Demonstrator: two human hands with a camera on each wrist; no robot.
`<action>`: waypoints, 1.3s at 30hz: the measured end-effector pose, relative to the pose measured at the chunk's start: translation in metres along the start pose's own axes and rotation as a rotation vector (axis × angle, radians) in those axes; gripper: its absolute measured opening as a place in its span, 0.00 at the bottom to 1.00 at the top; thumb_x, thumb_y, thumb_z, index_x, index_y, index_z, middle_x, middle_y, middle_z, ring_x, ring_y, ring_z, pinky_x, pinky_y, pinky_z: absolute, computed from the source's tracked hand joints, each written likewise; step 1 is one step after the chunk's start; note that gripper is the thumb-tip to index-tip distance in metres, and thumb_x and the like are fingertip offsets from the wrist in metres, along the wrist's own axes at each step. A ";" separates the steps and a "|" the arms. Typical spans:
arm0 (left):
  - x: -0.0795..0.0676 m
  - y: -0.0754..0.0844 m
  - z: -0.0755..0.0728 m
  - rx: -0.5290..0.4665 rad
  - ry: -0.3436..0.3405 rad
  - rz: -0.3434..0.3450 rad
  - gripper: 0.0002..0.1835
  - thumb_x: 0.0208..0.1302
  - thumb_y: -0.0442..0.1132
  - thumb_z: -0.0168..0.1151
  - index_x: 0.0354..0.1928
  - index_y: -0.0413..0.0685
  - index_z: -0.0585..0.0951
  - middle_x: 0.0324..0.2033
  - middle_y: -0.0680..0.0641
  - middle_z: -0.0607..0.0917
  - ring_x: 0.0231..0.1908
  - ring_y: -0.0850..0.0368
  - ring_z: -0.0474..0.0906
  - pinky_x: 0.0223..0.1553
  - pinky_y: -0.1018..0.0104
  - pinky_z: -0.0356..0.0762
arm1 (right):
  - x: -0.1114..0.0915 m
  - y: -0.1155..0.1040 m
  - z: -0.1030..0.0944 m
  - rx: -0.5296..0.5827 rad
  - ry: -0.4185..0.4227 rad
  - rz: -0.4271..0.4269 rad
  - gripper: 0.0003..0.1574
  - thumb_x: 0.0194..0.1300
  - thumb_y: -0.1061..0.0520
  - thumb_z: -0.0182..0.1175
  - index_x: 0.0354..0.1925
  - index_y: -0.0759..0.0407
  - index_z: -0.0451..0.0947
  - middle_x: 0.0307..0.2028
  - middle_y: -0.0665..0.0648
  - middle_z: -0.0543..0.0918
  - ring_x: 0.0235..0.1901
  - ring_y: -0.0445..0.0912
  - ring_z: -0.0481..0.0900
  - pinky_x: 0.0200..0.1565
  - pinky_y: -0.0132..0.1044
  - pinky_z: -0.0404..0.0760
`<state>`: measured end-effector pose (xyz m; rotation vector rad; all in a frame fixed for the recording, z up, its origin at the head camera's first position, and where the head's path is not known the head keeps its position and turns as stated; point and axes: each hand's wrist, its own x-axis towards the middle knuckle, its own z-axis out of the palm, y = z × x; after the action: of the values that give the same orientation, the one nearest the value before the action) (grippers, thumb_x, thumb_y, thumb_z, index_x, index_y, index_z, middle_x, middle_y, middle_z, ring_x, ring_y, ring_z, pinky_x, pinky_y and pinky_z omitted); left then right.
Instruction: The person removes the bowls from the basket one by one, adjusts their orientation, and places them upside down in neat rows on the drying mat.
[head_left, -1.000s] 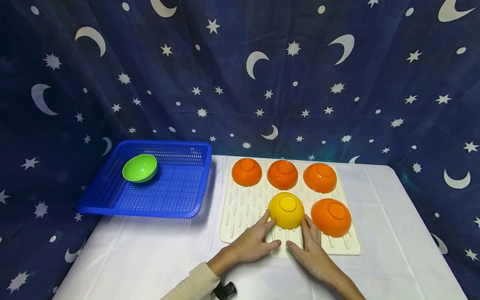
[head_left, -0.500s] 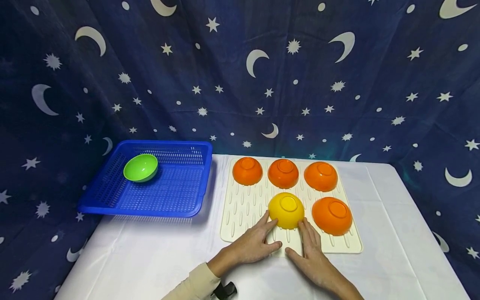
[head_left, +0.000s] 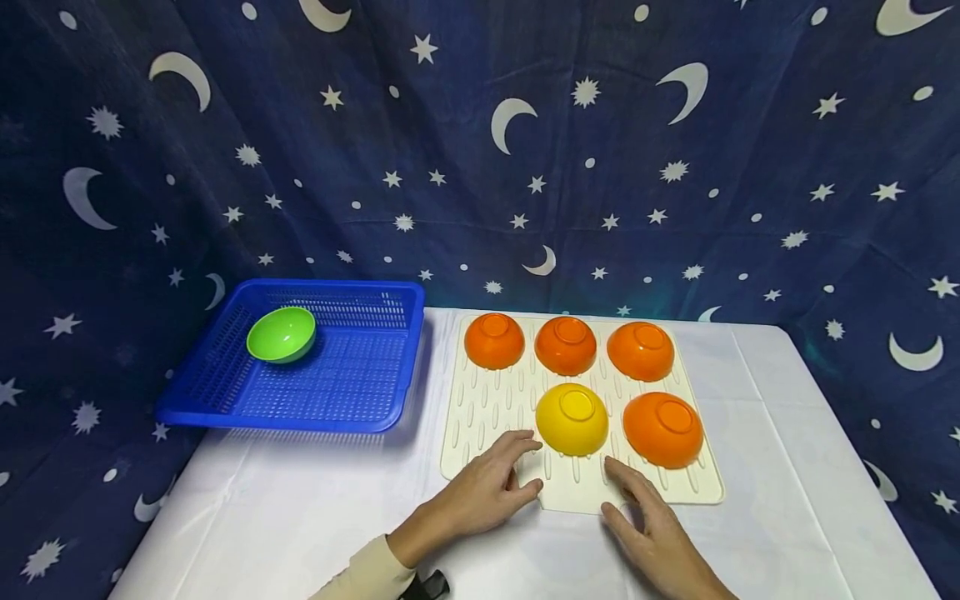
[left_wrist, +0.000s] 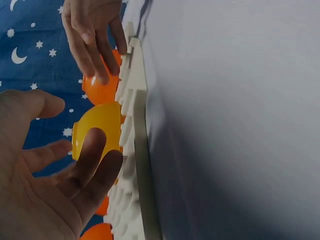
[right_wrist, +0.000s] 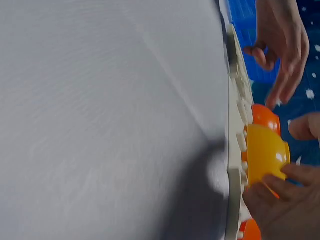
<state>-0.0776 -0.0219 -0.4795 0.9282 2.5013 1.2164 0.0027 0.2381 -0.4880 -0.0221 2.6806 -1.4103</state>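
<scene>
An upturned yellow bowl (head_left: 572,420) stands on the cream ridged drying mat (head_left: 480,433), in its front row. My left hand (head_left: 483,485) hovers at the bowl's front left, fingers loosely bent and holding nothing. At its front right is my right hand (head_left: 651,521), apart from the bowl, fingers loosely spread and holding nothing. Beside the yellow bowl, to its right, an orange bowl (head_left: 663,430) lies upside down. Both wrist views show the yellow bowl (left_wrist: 97,132) resting on the mat between the two hands.
Three more upturned orange bowls, among them the middle one (head_left: 566,346), line the mat's back row. A blue plastic basket (head_left: 337,392) at the left holds a green bowl (head_left: 281,335) in its back left part. A white cloth (head_left: 300,500) covers the table; a starry curtain (head_left: 450,125) hangs behind.
Both hands touched the yellow bowl's sides earlier; now they have let go and drawn back toward the front, the right one also rightward. The yellow bowl stays in place.
</scene>
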 end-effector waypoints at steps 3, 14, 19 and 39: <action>-0.010 -0.001 -0.008 0.031 0.031 0.053 0.23 0.71 0.44 0.63 0.64 0.47 0.75 0.57 0.51 0.78 0.38 0.67 0.78 0.39 0.75 0.76 | -0.004 0.005 -0.006 0.035 0.008 0.005 0.32 0.74 0.51 0.61 0.71 0.56 0.69 0.69 0.56 0.71 0.68 0.53 0.68 0.61 0.21 0.63; -0.053 -0.013 -0.045 0.102 0.160 0.135 0.20 0.66 0.38 0.68 0.59 0.53 0.78 0.58 0.60 0.78 0.57 0.61 0.77 0.56 0.63 0.77 | -0.026 0.032 -0.029 -0.137 0.201 0.042 0.19 0.75 0.56 0.61 0.60 0.61 0.79 0.54 0.54 0.83 0.52 0.35 0.77 0.50 0.16 0.70; -0.072 -0.020 -0.062 0.182 0.246 0.167 0.19 0.64 0.37 0.70 0.56 0.57 0.80 0.60 0.55 0.78 0.61 0.58 0.75 0.57 0.57 0.77 | -0.034 0.045 -0.040 -0.277 0.262 0.040 0.17 0.72 0.57 0.64 0.56 0.60 0.81 0.50 0.54 0.83 0.46 0.35 0.76 0.44 0.15 0.68; -0.079 -0.060 -0.210 0.820 0.516 0.280 0.32 0.70 0.56 0.48 0.58 0.34 0.79 0.62 0.33 0.75 0.63 0.31 0.69 0.50 0.32 0.73 | -0.011 0.085 -0.082 -0.422 0.018 0.279 0.67 0.73 0.27 0.49 0.75 0.79 0.35 0.73 0.82 0.38 0.71 0.76 0.35 0.67 0.68 0.28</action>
<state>-0.1348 -0.2318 -0.3986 1.2893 3.4852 0.4703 0.0080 0.3544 -0.5105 0.3157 2.8051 -0.7580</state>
